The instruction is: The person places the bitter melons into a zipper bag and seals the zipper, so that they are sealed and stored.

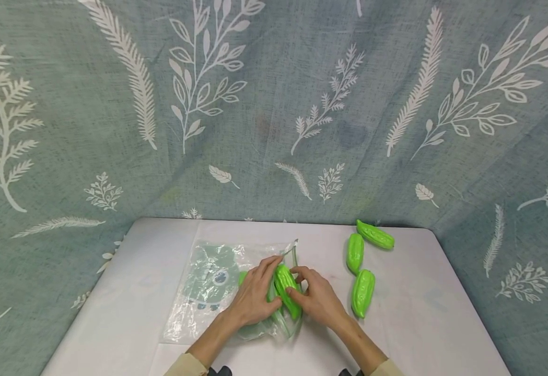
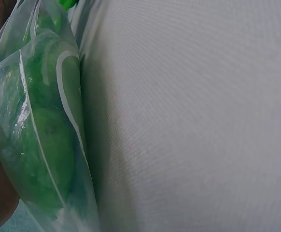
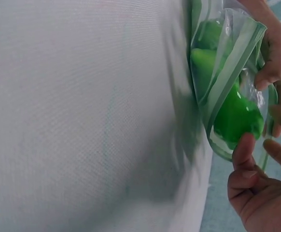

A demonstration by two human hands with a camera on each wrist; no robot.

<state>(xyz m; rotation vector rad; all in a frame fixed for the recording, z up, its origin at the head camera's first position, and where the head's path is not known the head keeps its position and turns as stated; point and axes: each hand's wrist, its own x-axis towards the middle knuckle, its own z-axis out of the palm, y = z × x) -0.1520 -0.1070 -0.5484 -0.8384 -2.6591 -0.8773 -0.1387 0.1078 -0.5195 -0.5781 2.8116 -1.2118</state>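
A clear zip bag [image 1: 182,313] with a green cartoon print lies on the table, its green-edged mouth facing right. My left hand [image 1: 255,295] rests over the bag near that mouth, thumb and fingers spread along its edge, gripping the plastic. A bumpy green bitter gourd [image 1: 287,292] sits in the bag's mouth. My right hand [image 1: 318,297] holds it from the right by thumb and fingers. In the right wrist view, the gourd [image 3: 237,116] lies inside the opening, with fingertips at its near end. Other green shapes [image 2: 49,145] show through the plastic in the left wrist view.
To the right of the bag, three more bitter gourds lie on the white table [image 1: 410,313]: one [image 1: 375,235] near the back edge, one [image 1: 355,253] just in front, and one [image 1: 363,293] nearest me. A leaf-patterned curtain [image 1: 274,104] hangs behind and at both sides.
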